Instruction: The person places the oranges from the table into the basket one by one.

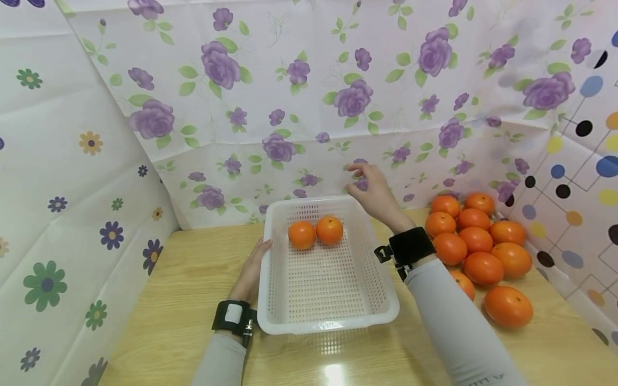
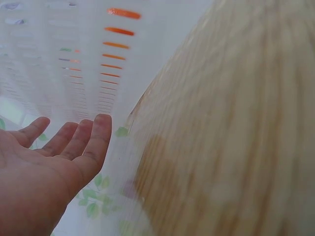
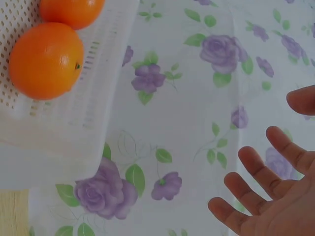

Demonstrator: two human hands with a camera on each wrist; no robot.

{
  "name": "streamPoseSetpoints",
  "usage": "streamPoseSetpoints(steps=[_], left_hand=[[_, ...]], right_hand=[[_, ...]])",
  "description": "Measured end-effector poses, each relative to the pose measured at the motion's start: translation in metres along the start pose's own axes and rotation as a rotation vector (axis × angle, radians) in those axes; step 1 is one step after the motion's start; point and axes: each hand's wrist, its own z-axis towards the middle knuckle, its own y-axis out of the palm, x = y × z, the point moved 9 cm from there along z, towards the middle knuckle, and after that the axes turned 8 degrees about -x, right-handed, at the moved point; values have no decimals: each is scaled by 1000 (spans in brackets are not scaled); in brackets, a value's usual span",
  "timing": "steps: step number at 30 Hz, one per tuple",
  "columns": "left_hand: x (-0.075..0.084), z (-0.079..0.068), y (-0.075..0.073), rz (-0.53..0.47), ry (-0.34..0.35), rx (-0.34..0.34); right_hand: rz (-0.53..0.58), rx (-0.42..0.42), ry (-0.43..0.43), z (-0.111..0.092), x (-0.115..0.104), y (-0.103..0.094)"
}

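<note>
A white plastic basket (image 1: 328, 325) with a perforated floor and walls stands on the table, two oranges (image 1: 302, 235) side by side toward its far end. My left hand (image 1: 251, 271) is at the basket's left side, fingertips right at the rim. In the left wrist view its fingers (image 2: 102, 128) extend, slightly bent, against the slotted wall, and orange shows through the slots. Above the basket's far right corner my right hand (image 1: 377, 198) is raised, fingers spread and loosely bent, holding nothing. The right wrist view shows it apart from the basket and the oranges (image 3: 46, 61).
A pile of several oranges (image 1: 475, 239) lies on the wooden table (image 1: 203, 268) to the right of the basket, beside my right forearm. Flowered sheeting (image 1: 309, 107) rises behind the table, with more patterned sheets along the left and right sides.
</note>
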Motion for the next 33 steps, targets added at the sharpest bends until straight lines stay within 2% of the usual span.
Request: streamPoseSetpoints(steps=[7,13,21,27,33], left_hand=[[-1,0,1,2,3,5],[-1,0,2,-2,13,-5],[0,1,0,13,12,0],[0,2,2,-6,16,-20],[1,1,1,-8,18,-1]], right_hand=[[0,5,25,-9,8,-12],[-5,39,13,-20,11,-27],[-12,50,47,-48,21,-43],[-2,104,36,-68,30,-53],[-22,147,75,-91,41,-62]])
